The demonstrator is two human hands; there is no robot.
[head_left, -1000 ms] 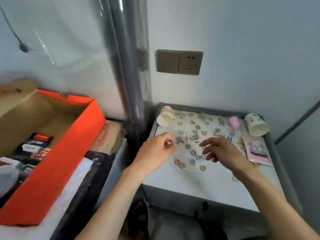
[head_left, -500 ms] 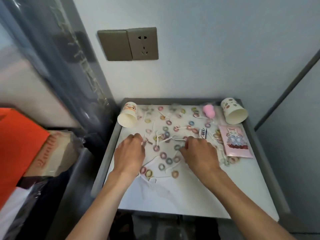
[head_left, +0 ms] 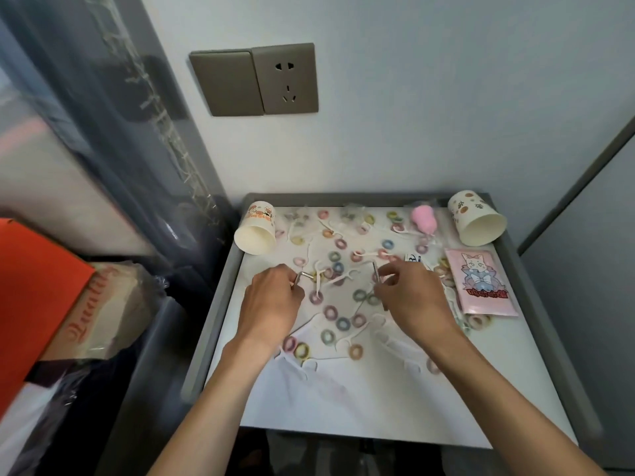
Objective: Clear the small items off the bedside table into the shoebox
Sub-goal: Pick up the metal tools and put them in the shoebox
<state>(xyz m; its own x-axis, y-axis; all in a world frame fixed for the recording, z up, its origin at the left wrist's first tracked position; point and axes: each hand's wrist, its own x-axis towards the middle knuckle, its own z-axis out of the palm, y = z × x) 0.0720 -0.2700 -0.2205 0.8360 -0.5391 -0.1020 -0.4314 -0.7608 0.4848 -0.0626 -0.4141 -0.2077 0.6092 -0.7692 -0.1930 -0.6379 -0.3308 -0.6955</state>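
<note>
Both forearms reach up from the bottom edge of the frame over the white top of the bedside table [head_left: 213, 324], which has a raised grey rim. At mid-frame the left hand [head_left: 271, 304] has its fingers curled and pinches a small bent metal key [head_left: 305, 275] at its fingertips. Just to the right of it, the right hand [head_left: 415, 297] has its fingers bent and grips a thin metal rod [head_left: 375, 271] that stands nearly upright. Around and beyond both hands lie many small coloured rings [head_left: 330, 312] mixed with white floss picks [head_left: 319, 281], scattered over the middle and far part of the tabletop. A pink packet [head_left: 481, 283] with a cartoon figure lies flat near the right rim. At the far edge a pink egg-shaped sponge [head_left: 424, 218] sits between two paper cups tipped on their sides, the left cup [head_left: 257, 228] in the far left corner and the right cup [head_left: 476, 218] in the far right corner. The orange shoebox [head_left: 31, 286] shows only partly at the left edge of the frame, well apart from the table, with a plastic-wrapped carton [head_left: 103, 310] beside it. On the wall in the upper centre is a bronze switch and socket plate [head_left: 254, 80].
</note>
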